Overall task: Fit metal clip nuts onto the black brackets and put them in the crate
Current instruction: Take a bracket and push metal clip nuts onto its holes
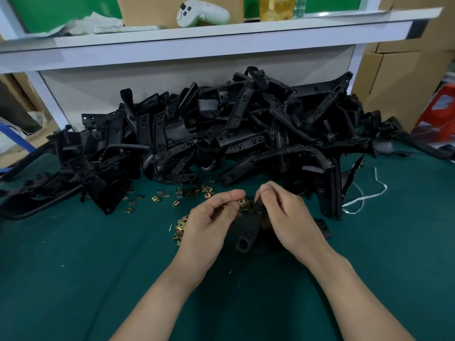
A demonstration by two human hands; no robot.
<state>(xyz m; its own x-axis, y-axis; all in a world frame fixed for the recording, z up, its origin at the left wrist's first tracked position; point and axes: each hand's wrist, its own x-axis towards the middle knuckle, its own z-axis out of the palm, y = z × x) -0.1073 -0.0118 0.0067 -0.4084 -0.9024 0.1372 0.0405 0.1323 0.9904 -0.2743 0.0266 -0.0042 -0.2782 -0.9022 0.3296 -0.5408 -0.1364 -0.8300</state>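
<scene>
Clip nut (244,202), of gold-coloured metal, sits between the two hands, above the green table mat (73,267) and just in front of the big pile of black brackets (221,134); the left hand (211,220) pinches it between thumb and forefinger, with the other fingers curled under the palm; the nut is at the upper end of one black bracket (250,230), which the right hand (288,215) grips, thumb and forefinger curled round the top of the part, the other fingers hidden behind it; the lower end of this bracket, with a round hole, points toward the person, and I cannot tell whether it touches the mat. Both forearms are bare; the left one comes in from the lower left and the right one from the lower right, so the hands meet in the middle, backs turned up. Loose clip nuts (189,193) lie scattered on the mat between the pile and the hands; a small heap of nuts (181,228) lies just left of the left hand. A white cord (364,198) lies on the mat to the right; on the white shelf (197,38) behind the pile rests a white controller (202,13).
</scene>
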